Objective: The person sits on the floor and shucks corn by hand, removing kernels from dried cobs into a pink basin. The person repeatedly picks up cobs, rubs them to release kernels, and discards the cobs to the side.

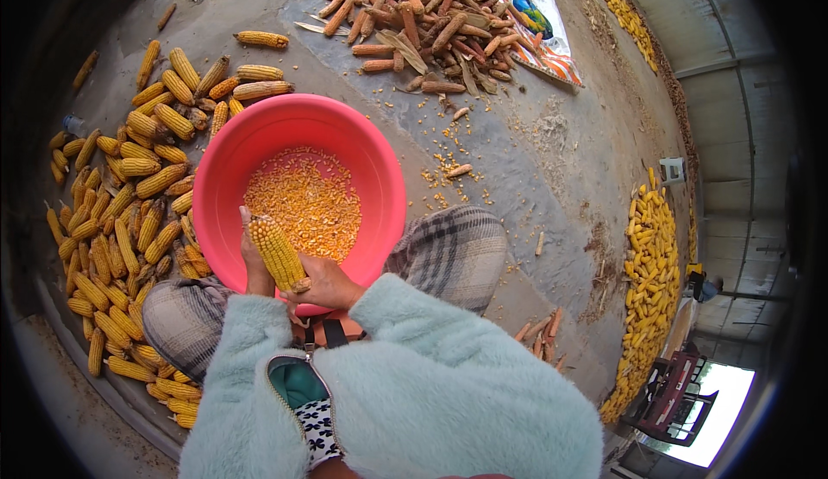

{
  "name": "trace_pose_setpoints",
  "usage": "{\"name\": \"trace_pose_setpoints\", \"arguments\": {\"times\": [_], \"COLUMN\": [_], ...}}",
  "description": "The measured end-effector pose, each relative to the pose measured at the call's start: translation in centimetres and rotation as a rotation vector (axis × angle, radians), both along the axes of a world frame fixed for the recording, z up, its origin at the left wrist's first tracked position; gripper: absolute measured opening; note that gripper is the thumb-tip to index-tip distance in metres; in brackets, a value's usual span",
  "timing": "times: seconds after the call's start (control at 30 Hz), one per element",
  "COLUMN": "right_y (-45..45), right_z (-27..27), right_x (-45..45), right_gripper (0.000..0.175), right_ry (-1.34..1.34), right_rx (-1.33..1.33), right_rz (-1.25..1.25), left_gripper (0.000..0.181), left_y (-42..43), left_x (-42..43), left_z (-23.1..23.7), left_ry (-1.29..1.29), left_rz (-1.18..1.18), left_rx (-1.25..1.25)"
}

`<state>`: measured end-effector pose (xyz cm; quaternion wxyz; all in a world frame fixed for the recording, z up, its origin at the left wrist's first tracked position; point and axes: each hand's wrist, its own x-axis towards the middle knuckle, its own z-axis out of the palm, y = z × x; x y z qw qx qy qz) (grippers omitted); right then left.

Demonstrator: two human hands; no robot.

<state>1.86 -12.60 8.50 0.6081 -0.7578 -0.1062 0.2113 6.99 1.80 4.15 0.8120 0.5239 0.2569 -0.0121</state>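
An ear of yellow corn (277,256) is held slantwise over the near rim of a pink plastic basin (301,113). My left hand (256,265) grips it along its left side, thumb pointing up. Around its lower end close the fingers of my right hand (328,283). The kernel rows look full on the side facing me. Loose corn kernels (310,204) cover the basin's bottom. The basin sits between my knees, in plaid trousers.
Left of the basin is a heap of unshelled corn ears (123,233). Bare corncobs (433,20) are piled beyond it, beside a printed woven sack (540,20). Stray kernels (446,162) dot the concrete floor. A white stool (673,170), another corn pile (650,272) and a red vehicle (673,392) stand right.
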Motion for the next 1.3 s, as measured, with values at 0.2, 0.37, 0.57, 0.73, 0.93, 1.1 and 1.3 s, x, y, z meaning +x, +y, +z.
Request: {"name": "trace_pose_setpoints", "arguments": {"times": [0.2, 0.37, 0.57, 0.73, 0.93, 1.1, 1.3], "right_y": [0.2, 0.3, 0.4, 0.7, 1.1, 1.2, 1.2], "right_z": [-0.4, -0.5, -0.8, -0.8, -0.7, -0.3, 0.0], "right_x": [0.5, 0.6, 0.2, 0.3, 0.5, 0.3, 0.3], "right_gripper": [0.049, 0.052, 0.059, 0.044, 0.039, 0.040, 0.041], "right_ry": [0.114, 0.021, 0.067, 0.012, 0.116, 0.064, 0.028], "right_rx": [-0.058, -0.154, -0.198, -0.220, -0.222, -0.231, -0.310], "right_rz": [-0.028, -0.050, -0.032, -0.018, -0.016, 0.009, 0.014], "left_gripper": [0.046, 0.050, 0.046, 0.043, 0.043, 0.037, 0.037], "left_y": [-0.4, -1.4, -1.3, -0.7, -1.1, -0.9, -1.3], "left_x": [0.2, 0.4, 0.2, 0.4, 0.2, 0.4, 0.3], "left_z": [1.9, 3.2, 2.6, 2.5, 4.3, 4.8, 3.4], "left_ry": [-0.031, -0.059, 0.140, 0.190, -0.040, -0.043, -0.055], "left_rz": [-0.105, -0.165, -0.063, -0.011, -0.146, -0.161, -0.095], "left_rx": [-0.280, -0.153, -0.267, -0.361, -0.374, -0.210, -0.096]}}
